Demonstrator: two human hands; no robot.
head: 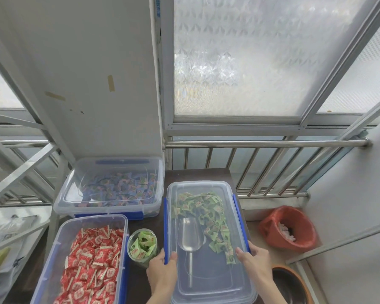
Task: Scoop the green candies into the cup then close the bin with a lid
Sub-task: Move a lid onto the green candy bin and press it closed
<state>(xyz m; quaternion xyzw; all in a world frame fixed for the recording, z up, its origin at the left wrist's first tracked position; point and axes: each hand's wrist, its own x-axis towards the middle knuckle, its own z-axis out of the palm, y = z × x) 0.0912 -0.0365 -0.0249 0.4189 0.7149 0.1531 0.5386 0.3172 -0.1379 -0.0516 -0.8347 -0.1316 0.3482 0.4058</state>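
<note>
A clear bin with blue latches [241,213] stands in front of me, and its clear lid [215,279] lies on top of it. Through the lid I see green candies [208,212] and a metal scoop [190,239] lying inside. My left hand [162,270] grips the lid's left edge, thumb on top by the blue latch. My right hand [256,264] grips the right edge the same way. A clear cup [142,246] holding green candies stands just left of the bin, close to my left hand.
An uncovered bin of red candies [90,260] sits at the left front. A lidded bin of blue candies [112,187] stands behind it. A red-lined waste basket [289,229] is on the floor to the right, below a metal railing [266,143] and a window.
</note>
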